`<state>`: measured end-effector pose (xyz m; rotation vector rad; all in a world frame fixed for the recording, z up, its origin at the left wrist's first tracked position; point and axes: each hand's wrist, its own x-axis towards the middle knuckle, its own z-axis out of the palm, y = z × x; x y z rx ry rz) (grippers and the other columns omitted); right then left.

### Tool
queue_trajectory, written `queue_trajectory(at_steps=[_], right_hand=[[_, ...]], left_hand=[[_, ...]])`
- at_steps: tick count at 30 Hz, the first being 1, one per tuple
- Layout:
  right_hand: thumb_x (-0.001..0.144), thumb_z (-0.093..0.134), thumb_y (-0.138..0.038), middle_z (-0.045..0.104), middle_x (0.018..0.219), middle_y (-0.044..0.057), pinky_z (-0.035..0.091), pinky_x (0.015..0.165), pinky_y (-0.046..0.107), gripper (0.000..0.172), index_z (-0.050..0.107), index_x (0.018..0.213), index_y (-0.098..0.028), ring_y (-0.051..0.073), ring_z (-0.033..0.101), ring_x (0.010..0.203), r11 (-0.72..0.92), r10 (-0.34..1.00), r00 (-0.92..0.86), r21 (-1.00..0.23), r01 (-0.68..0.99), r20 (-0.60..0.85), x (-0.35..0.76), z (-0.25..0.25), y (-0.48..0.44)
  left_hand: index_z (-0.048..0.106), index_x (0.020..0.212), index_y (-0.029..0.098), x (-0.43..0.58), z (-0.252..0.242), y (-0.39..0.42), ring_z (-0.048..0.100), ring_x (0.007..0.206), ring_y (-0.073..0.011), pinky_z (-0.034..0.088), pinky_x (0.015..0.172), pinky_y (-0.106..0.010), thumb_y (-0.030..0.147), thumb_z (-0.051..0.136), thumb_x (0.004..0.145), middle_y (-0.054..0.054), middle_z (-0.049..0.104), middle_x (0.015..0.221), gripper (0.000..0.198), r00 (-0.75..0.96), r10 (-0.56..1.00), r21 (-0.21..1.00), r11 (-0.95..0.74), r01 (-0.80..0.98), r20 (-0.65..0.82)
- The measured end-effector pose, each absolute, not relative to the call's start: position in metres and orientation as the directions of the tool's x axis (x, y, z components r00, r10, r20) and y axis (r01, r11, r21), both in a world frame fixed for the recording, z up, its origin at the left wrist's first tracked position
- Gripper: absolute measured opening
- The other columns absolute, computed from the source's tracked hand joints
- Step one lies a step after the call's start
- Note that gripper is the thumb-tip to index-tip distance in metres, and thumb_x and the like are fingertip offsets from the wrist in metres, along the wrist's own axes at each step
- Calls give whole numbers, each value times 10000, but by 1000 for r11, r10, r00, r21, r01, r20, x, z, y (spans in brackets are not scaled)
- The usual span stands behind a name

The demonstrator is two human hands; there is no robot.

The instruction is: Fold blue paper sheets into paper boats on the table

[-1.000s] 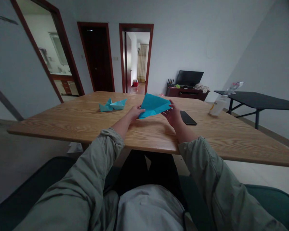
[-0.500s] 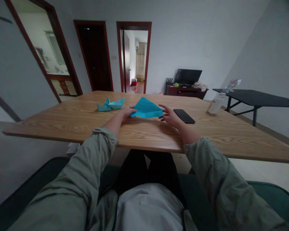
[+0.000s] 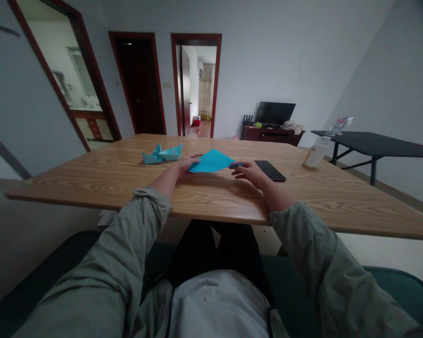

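A folded sheet of bright blue origami paper [image 3: 210,161] lies almost flat on the oak-grained wooden table [image 3: 91,185], its wide end pointing away from me. My left hand [image 3: 186,164] rests on its left corner, with the fingers over the paper. My right hand [image 3: 248,172] comes in from the right, fingertips pinching the sheet's right tip. To the left of my left hand sits a pale blue paper boat [image 3: 161,154], not touching it. A black smartphone [image 3: 270,170] lies just past my right hand.
A white plastic bottle [image 3: 316,152] lies near the table's right side. Beyond it stands a dark table [image 3: 373,143]. A TV on a low cabinet [image 3: 271,134] stands against the far wall. My knees and the table's near edge lie below my forearms.
The blue paper has gone from raised and tilted in both hands to lying nearly flat on the table. My right hand has moved back onto its right tip.
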<state>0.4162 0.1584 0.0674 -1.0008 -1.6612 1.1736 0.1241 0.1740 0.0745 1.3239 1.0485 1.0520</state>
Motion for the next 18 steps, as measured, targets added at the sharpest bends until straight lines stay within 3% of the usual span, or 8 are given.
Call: queue_trajectory(at_steps=[2,6,11,15,18], right_hand=[[834,617,-265,704,1036,102,564,645,248,155,706,903,-159,153,670,784,210,953,-251,-968,134,172,416,68,158],[863,595,-312,691,1088,128,554,612,246,190,674,924,-150,150,668,736,142,984,-118,-987,69,134,417,69,158],[885,569,-329,681,1119,119,544,589,234,201,647,975,-166,136,663,709,130,986,-97,-991,-38,133,418,69,157],[875,577,-318,686,1098,104,543,583,231,179,638,962,-174,130,662,694,140,983,-115,-988,-58,146,418,69,157],[871,577,-344,683,1059,85,549,571,239,178,610,943,-184,136,666,683,118,987,-102,-990,-77,125,418,68,160]], left_hand=[[519,1281,268,123,78,168,629,635,-141,434,492,-211,274,584,749,-35,646,848,536,285,957,996,-33,-87,57],[585,1162,215,123,82,157,691,869,-210,504,631,-269,233,504,707,-76,611,1067,463,416,899,975,-46,-217,135],[587,1147,213,131,74,160,690,835,-164,452,626,-217,189,611,696,-58,610,1059,452,296,938,981,-194,24,179],[635,989,173,134,69,169,667,774,-143,402,589,-195,364,666,756,-45,643,909,303,165,961,954,-248,169,221],[641,901,153,133,69,172,655,762,-149,397,581,-207,462,653,767,-59,653,887,337,93,966,951,-253,179,240]])
